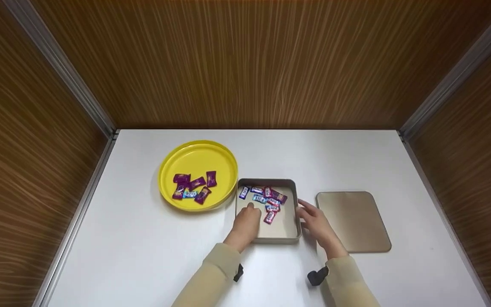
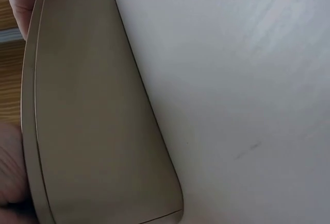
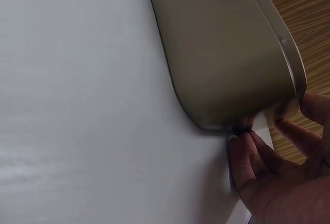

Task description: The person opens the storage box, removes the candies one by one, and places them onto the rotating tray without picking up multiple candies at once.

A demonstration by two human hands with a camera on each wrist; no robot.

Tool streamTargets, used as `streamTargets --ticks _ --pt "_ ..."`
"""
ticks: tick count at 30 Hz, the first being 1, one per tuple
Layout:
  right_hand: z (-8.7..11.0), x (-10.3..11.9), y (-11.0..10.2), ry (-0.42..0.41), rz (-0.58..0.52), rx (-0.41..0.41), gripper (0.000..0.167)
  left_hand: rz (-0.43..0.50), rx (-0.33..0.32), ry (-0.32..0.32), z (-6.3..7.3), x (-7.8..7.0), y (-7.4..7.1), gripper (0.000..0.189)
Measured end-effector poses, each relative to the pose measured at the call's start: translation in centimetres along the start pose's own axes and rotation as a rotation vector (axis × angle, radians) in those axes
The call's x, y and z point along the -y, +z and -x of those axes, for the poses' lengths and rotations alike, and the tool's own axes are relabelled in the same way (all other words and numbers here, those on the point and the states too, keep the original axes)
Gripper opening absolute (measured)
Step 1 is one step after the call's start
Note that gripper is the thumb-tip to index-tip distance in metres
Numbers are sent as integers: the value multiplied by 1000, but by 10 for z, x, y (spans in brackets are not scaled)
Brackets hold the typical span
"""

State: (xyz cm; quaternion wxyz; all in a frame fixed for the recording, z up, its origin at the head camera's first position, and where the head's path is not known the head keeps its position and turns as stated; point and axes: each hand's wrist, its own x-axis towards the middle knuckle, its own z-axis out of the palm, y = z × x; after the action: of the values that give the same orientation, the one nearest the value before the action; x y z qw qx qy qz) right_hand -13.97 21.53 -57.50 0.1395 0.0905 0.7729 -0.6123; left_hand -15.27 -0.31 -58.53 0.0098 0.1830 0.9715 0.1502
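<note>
A gold-coloured square tin without its lid stands on the white table, with several small wrapped candies inside, mostly towards its back and middle. My left hand reaches over the tin's left front part, its fingers curled down inside; whether they hold anything is hidden. In the left wrist view the tin's outer wall hides most of that hand. At the tin's right side, my right hand touches the wall with fairly straight fingers. The right wrist view shows its fingertips against the tin's rounded corner.
Left of the tin stands a round yellow plate with a raised rim, holding several purple-wrapped candies and one light-blue one. A flat gold lid lies to the right. Wood-patterned panels enclose the table's back and sides.
</note>
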Motion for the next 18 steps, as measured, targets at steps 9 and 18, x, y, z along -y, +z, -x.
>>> streamTargets --ticks 9,18 --pt "-8 -18 1 -41 2 -26 51 -24 5 37 1 3 2 10" --pt "-11 -21 1 -46 -2 -42 50 -3 11 52 0 4 3 4"
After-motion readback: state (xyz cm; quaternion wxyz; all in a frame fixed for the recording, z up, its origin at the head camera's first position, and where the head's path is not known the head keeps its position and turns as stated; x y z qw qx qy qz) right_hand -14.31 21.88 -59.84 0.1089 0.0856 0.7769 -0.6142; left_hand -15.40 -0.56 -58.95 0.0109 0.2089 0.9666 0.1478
